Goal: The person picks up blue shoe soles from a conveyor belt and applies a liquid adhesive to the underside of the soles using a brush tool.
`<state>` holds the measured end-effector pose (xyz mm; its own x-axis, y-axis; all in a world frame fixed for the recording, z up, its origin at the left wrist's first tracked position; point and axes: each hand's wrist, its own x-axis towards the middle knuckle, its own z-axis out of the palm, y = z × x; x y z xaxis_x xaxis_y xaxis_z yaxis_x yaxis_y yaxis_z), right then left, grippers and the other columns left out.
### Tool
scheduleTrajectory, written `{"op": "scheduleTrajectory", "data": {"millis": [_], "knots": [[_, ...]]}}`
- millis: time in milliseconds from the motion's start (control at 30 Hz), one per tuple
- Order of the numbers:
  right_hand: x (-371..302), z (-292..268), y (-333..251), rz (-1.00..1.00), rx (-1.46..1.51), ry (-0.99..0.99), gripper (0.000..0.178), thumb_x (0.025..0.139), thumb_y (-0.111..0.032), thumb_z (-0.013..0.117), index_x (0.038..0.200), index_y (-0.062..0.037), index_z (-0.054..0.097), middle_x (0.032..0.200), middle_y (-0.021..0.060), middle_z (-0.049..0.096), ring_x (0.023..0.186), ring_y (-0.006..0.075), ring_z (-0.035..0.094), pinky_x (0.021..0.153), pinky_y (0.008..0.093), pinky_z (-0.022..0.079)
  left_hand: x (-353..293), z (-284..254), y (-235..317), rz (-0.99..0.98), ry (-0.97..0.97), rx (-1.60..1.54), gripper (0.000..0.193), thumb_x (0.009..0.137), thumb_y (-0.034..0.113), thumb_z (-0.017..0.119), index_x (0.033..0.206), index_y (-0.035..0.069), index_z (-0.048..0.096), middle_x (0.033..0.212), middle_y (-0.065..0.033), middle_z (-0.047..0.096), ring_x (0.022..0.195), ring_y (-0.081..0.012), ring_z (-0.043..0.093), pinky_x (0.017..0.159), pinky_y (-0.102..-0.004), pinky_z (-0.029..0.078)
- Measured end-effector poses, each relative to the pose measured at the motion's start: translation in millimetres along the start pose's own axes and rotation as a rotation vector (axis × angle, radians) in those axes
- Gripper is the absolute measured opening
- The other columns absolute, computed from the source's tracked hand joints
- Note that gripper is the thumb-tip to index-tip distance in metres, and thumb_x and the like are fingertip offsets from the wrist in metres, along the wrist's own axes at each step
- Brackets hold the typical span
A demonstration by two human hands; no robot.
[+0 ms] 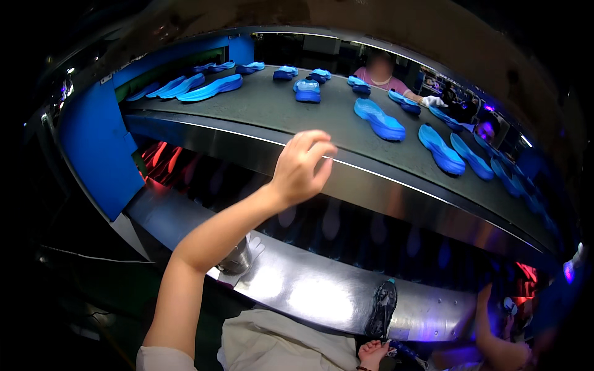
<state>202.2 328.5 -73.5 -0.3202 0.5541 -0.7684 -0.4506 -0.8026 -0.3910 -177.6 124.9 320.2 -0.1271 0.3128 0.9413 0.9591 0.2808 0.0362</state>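
Note:
My left hand (pixel 303 166) is raised over the front edge of the upper conveyor belt (pixel 266 114). Its fingers are loosely bent and apart, with nothing between them. Beyond it, a short blue shoe sole (pixel 307 91) lies on the belt, and a longer blue sole (pixel 378 120) is to its right. Low in the picture, my right hand (pixel 373 353) has its fingers curled in beside a dark, laced thing (pixel 405 353); what it grips is too small to make out. Just above that hand, a black shoe upper (pixel 382 309) rests on the metal ledge (pixel 303 287).
More blue soles (pixel 210 88) lie at the belt's left end, with others (pixel 441 150) toward the right. A metal cup (pixel 236 258) stands on the ledge. A person (pixel 380 77) faces me across the belt; another person's arm (pixel 492 334) is at right. Red light glows below (pixel 162 162).

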Motion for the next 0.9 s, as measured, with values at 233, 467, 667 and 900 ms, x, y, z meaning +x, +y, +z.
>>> {"op": "scheduleTrajectory", "data": {"millis": [233, 467, 667, 900], "knots": [[-97, 200, -20, -1.358, -0.890, -0.569, 0.018, 0.088, -0.017, 0.046, 0.080, -0.0015, 0.053, 0.080, 0.0090, 0.055, 0.071, 0.0175, 0.051, 0.062, 0.0274, 0.042, 61, 64, -65, -0.154, -0.189, 0.175, 0.026, 0.075, 0.016, 0.057, 0.096, 0.002, 0.056, 0.108, -0.0131, 0.052, 0.103, -0.0288, 0.048, 0.086, -0.0377, 0.040], [-141, 399, -80, -2.667, -1.154, 0.004, 0.045, 0.088, -0.038, 0.035, 0.116, -0.0070, 0.052, 0.118, 0.0121, 0.050, 0.112, 0.0270, 0.043, 0.096, 0.0402, 0.027, 107, 110, -105, -0.607, -0.338, 0.415, 0.042, 0.071, 0.013, 0.058, 0.110, 0.001, 0.049, 0.117, -0.0159, 0.049, 0.111, -0.0291, 0.046, 0.090, -0.0385, 0.040], [-136, 408, -68, -2.631, -0.924, -0.231, 0.043, 0.088, -0.039, 0.033, 0.106, -0.0106, 0.060, 0.100, 0.0036, 0.057, 0.094, 0.0190, 0.051, 0.089, 0.0367, 0.031, 95, 97, -160, -0.861, -0.650, 0.779, 0.065, 0.079, 0.045, 0.052, 0.129, 0.008, 0.034, 0.131, -0.0109, 0.038, 0.124, -0.0293, 0.032, 0.099, -0.0470, 0.027], [-132, 410, -70, -2.624, -0.924, -0.206, 0.037, 0.086, -0.034, 0.038, 0.105, -0.0112, 0.060, 0.100, 0.0034, 0.056, 0.095, 0.0178, 0.051, 0.089, 0.0365, 0.031, 97, 118, -159, -0.542, -0.563, 0.829, 0.058, 0.078, 0.035, 0.056, 0.127, 0.008, 0.038, 0.139, -0.0099, 0.028, 0.129, -0.0259, 0.024, 0.102, -0.0482, 0.021]]}}
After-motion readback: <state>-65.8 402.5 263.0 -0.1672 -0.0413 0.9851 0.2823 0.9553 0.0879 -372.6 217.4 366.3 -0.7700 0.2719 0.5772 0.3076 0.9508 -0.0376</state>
